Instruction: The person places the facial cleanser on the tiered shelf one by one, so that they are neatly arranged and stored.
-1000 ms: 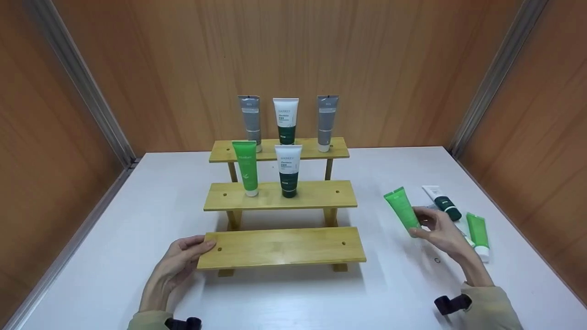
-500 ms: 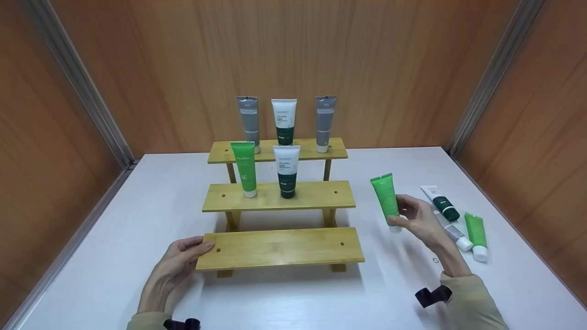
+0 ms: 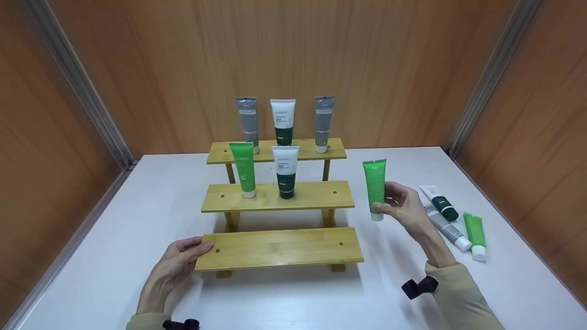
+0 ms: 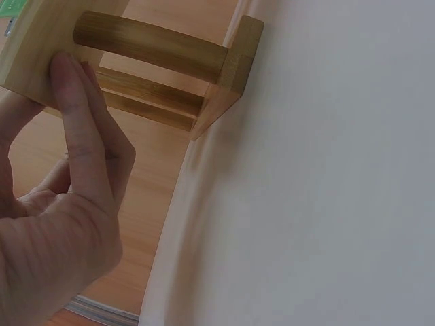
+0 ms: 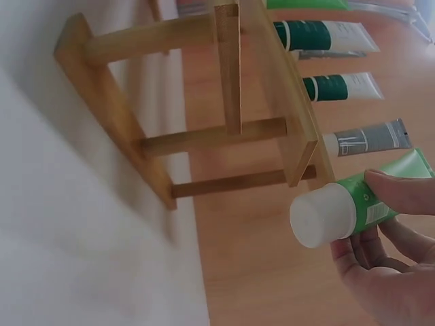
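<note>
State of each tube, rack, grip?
Raised tube, near upright, cap down
Green shelf tube, standing
Top white tube, standing
Middle white tube, standing
Left gray tube, standing
Right gray tube, standing
Loose white tube, lying
Loose gray tube, lying
Loose green tube, lying
Rack, upright
Left grip, pinching rack
Right grip, pinching raised tube

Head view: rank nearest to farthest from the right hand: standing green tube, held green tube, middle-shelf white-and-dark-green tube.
From the right hand:
1. Held green tube, in its grip.
2. White-and-dark-green tube, to the hand's left, standing on the middle shelf.
3. Standing green tube, farther left on that shelf.
</note>
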The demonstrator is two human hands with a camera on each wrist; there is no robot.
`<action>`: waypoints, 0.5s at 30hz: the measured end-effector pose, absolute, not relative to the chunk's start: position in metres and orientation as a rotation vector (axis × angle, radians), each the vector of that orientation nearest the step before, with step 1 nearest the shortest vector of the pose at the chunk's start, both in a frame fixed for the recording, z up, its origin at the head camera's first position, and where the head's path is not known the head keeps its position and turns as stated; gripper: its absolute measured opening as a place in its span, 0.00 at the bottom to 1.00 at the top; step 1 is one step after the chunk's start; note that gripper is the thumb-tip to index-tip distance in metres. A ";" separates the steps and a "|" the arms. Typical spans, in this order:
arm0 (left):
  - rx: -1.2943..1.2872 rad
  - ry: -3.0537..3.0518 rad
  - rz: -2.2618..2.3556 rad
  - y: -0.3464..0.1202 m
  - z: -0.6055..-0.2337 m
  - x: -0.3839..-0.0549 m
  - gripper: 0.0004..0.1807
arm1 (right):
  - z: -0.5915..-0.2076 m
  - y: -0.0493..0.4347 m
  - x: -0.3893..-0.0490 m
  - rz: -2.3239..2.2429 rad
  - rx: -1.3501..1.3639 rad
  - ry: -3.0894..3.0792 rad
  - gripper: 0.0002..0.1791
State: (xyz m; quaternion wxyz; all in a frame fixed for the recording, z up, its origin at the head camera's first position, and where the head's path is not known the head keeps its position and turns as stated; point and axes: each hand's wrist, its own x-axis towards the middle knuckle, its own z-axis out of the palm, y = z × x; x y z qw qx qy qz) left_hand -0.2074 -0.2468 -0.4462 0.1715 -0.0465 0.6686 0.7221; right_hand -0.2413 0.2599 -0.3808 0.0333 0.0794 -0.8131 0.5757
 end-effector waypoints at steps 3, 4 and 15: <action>-0.130 1.901 2.047 -0.247 -0.446 -0.208 0.29 | -0.377 0.255 -0.243 1.810 0.257 -2.458 0.32; -0.128 1.897 2.050 -0.247 -0.446 -0.208 0.28 | -0.376 0.253 -0.244 1.827 0.262 -2.442 0.32; -0.081 1.870 2.056 -0.249 -0.446 -0.207 0.28 | -0.363 0.236 -0.249 1.883 0.343 -2.349 0.31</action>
